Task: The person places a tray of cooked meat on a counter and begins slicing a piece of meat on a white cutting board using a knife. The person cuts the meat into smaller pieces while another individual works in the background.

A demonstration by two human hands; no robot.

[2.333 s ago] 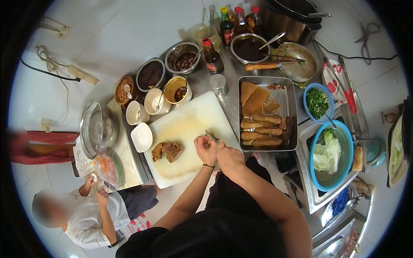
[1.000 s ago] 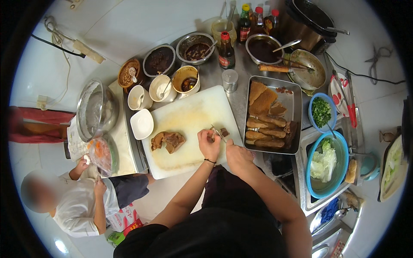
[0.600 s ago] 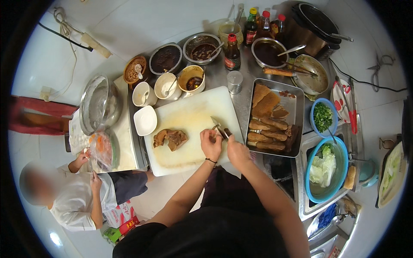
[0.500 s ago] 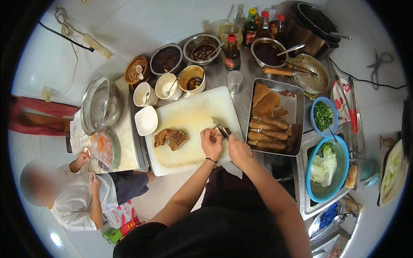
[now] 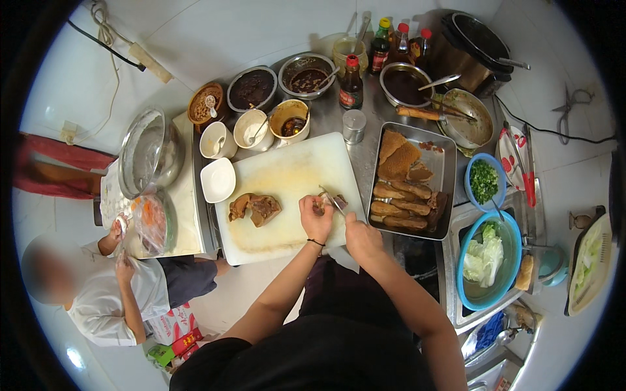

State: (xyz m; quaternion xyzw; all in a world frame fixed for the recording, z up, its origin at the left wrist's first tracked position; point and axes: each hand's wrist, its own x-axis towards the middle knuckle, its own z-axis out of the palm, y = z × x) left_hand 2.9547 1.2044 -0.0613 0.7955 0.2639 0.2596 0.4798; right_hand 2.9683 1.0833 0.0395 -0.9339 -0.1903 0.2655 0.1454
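On the white cutting board, my left hand has its fingers curled over a small brown piece of cooked meat. My right hand is closed around the handle of a knife, its narrow blade slanting up and left beside the left fingertips. A cut bit of meat lies just right of the blade. Two larger brown chunks of cooked meat rest on the left part of the board, apart from my hands. The grip hides most of the handle.
Right of the board stands a metal tray of braised meats. Bowls, cups and a sauce bottle line its far side. A blue basin with lettuce sits farther right. At left, another person works beside a steel bowl.
The knife blade and my left fingers have shifted slightly on the board, and more of the cut bit shows right of the blade. The other person's hands have moved a little lower left.
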